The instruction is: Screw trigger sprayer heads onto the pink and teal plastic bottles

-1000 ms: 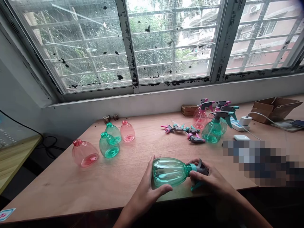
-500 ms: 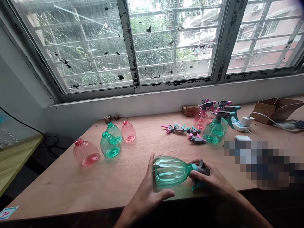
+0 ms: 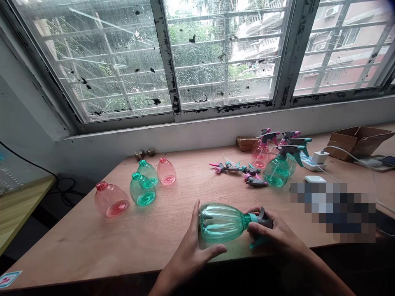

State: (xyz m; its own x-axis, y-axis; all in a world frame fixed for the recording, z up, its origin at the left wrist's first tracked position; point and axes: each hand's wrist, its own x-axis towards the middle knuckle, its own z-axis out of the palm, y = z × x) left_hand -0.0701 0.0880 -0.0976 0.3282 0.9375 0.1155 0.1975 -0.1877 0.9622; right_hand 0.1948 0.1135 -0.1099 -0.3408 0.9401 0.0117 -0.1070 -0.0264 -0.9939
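A green plastic spray bottle lies on its side near the front edge of the wooden table. My left hand cups its base, thumb and fingers wrapped round the body. My right hand is closed on the grey and teal trigger head at the bottle's neck. Loose trigger heads lie further back in the middle.
Uncapped bottles stand at the left: pink ones and two green. Finished spray bottles stand at the back right by a power strip, a cardboard box and a blurred patch.
The green bottle has turned slightly about its long axis between my hands. Both hands stay in nearly the same place.
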